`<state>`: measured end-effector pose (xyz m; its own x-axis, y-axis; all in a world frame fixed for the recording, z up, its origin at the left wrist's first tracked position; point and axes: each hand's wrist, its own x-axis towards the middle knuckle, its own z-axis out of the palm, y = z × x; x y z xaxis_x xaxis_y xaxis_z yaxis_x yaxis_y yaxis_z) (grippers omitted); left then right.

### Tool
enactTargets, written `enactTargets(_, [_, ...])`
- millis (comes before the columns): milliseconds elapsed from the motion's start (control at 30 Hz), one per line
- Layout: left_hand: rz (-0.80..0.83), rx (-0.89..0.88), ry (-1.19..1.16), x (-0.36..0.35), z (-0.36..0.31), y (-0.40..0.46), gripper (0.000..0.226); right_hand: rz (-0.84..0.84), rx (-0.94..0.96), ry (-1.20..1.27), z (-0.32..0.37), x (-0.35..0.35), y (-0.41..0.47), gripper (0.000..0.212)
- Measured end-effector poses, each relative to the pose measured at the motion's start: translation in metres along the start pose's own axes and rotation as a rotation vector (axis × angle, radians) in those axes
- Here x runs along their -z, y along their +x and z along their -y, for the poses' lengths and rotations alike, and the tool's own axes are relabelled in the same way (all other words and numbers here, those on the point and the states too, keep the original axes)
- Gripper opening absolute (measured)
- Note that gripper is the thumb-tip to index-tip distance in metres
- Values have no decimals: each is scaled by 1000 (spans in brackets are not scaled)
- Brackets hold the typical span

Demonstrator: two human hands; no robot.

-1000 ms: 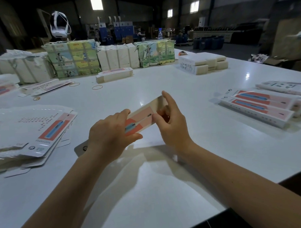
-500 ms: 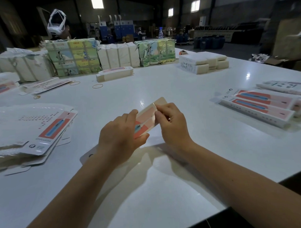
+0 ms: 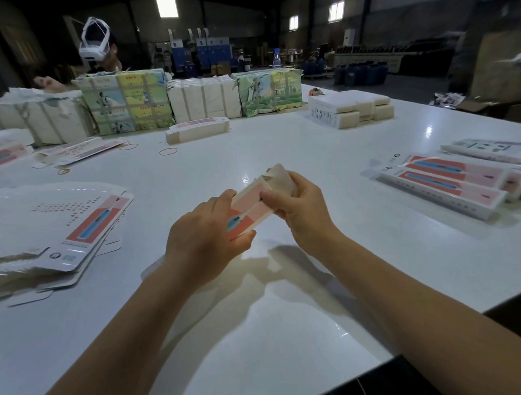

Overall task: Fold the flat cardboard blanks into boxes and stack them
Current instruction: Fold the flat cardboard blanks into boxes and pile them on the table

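Note:
A long pink and red cardboard box [image 3: 252, 205], partly folded, is held above the white table [image 3: 287, 329] at the centre. My left hand [image 3: 206, 240] grips its near part, hiding much of it. My right hand [image 3: 301, 206] pinches the far end, where a plain end flap [image 3: 279, 179] is bent up. A pile of flat blanks [image 3: 56, 231] lies at the left. Folded boxes [image 3: 442, 185] lie side by side at the right.
Wrapped bundles of blanks [image 3: 126, 104] line the far side of the table, with one folded box [image 3: 198, 130] and white stacks [image 3: 350, 108] in front. Rubber bands [image 3: 167, 151] lie loose. A person wearing a headset [image 3: 96, 43] stands behind the bundles.
Both hands have shifted the box slightly to the right and away. My right hand has closed round the far end, and the end flap now bends up.

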<state>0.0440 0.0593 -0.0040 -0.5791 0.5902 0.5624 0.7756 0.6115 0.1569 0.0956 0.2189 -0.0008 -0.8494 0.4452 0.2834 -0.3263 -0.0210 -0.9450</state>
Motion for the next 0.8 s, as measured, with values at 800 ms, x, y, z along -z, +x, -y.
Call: enactTargets(800, [-130,-77,144,4,3,1,64,-26,-25,189,3,-9,-6,27])
